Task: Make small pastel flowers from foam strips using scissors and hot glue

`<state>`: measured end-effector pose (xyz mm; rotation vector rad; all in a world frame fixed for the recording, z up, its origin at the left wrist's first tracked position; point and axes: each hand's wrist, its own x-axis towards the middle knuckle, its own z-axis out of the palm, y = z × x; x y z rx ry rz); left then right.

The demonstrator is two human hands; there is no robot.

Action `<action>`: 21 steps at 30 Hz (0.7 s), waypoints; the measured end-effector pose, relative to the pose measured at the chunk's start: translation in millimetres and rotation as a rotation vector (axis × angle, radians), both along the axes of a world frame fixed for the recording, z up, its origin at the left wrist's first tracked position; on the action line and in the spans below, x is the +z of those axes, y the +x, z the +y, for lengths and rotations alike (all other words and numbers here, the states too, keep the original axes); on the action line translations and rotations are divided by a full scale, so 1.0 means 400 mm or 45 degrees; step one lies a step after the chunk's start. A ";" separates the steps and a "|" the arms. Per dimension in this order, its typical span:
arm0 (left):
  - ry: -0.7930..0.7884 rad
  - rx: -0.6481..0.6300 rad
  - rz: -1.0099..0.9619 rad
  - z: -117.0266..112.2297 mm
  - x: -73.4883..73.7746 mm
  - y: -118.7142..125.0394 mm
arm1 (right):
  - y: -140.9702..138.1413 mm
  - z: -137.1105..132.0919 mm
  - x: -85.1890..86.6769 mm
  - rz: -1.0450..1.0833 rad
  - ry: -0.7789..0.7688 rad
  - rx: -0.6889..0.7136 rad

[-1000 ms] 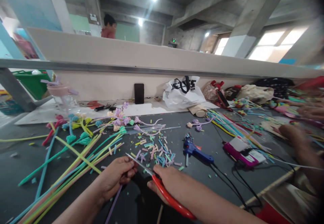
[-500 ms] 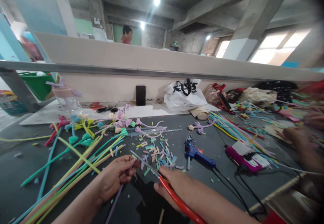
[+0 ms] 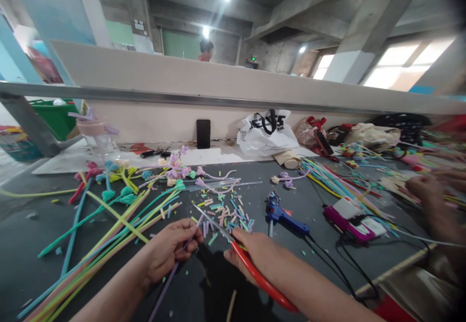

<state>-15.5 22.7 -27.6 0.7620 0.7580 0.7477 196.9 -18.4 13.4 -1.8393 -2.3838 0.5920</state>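
My left hand (image 3: 171,247) is closed, pinching a thin purple chenille stem (image 3: 165,290). A short end of the stem sticks up past the fingertips beside the scissor blades, and its long tail runs down toward the bottom edge. My right hand (image 3: 258,254) grips scissors with red handles (image 3: 267,288), their blades pointing up and left. Whether the blades touch the stem I cannot tell. Just beyond them lies a scatter of short cut stem pieces (image 3: 222,213) in pastel colours. Long yellow, green, blue and pink stems (image 3: 105,249) lie beside my left arm.
A blue glue gun (image 3: 286,220) with its cord lies right of the cut pieces, near a purple-and-white power strip (image 3: 351,225). Fuzzy flowers (image 3: 176,169), a phone (image 3: 203,134) and a white bag (image 3: 267,135) stand farther back. A co-worker's hand (image 3: 429,191) is at far right.
The purple stem's end now shows above my left fingertips, next to the blades. Both hands stay in nearly the same place. A person in the background has moved right.
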 end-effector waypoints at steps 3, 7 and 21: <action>-0.006 0.008 0.012 0.001 -0.005 0.000 | -0.003 -0.007 0.008 -0.006 -0.017 0.035; 0.003 0.038 0.021 0.004 -0.014 0.001 | -0.013 -0.015 0.002 -0.033 -0.040 0.011; 0.094 0.011 0.066 0.006 -0.023 0.005 | -0.022 -0.013 -0.016 -0.020 0.022 0.030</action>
